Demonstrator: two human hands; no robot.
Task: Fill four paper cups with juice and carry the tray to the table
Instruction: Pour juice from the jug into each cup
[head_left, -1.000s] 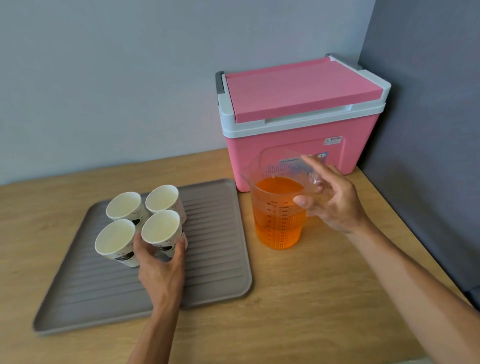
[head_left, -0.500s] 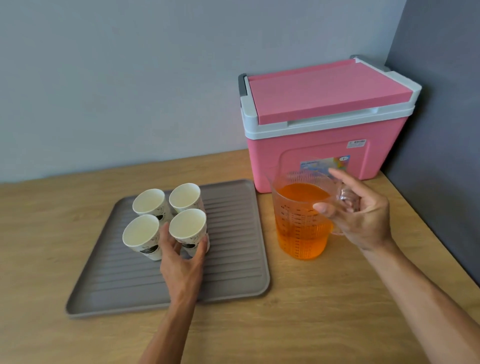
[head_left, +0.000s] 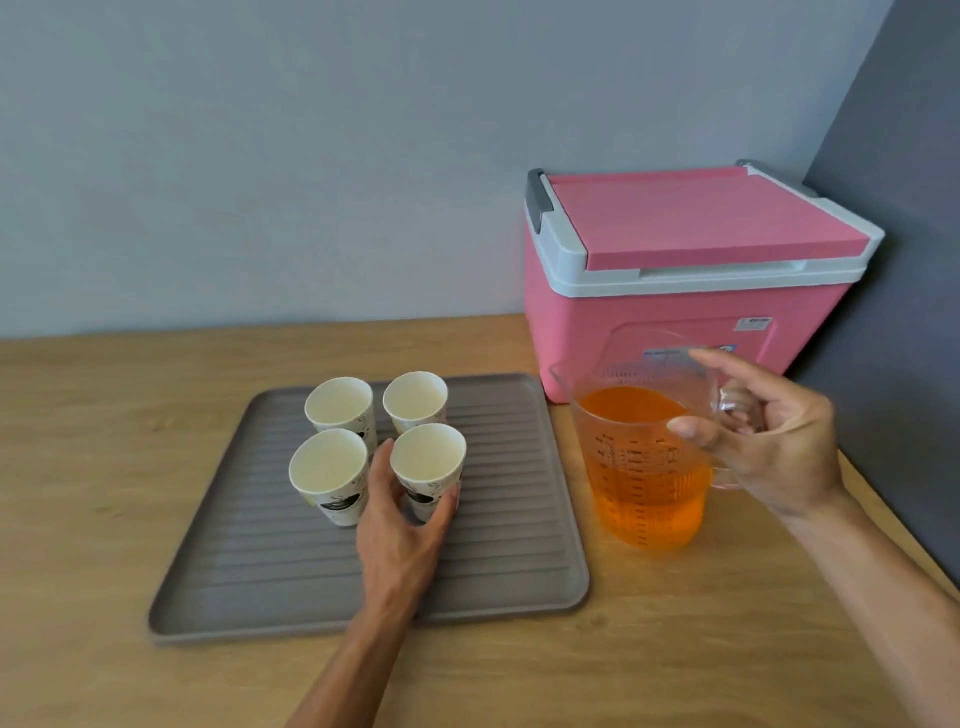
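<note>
Several empty white paper cups stand in a tight square on a ribbed grey tray (head_left: 498, 566). My left hand (head_left: 402, 525) holds the near right cup (head_left: 428, 460), thumb and fingers curled round its lower part. The near left cup (head_left: 328, 470) stands beside it, and two more cups (head_left: 340, 405) (head_left: 415, 397) stand behind. A clear measuring jug (head_left: 641, 467) with orange juice stands on the wooden counter right of the tray. My right hand (head_left: 769, 441) is at the jug's handle, fingers curling round it, index finger stretched over the rim.
A pink cooler box (head_left: 675, 291) with a grey-white lid frame stands shut behind the jug, in the corner. A dark grey wall (head_left: 904, 260) bounds the right side and a pale wall the back. The wooden counter (head_left: 104, 415) runs left of the tray.
The view has swung left, so everything sits further right in frame. Both hands keep their places: the left on the near right cup, the right at the jug's handle.
</note>
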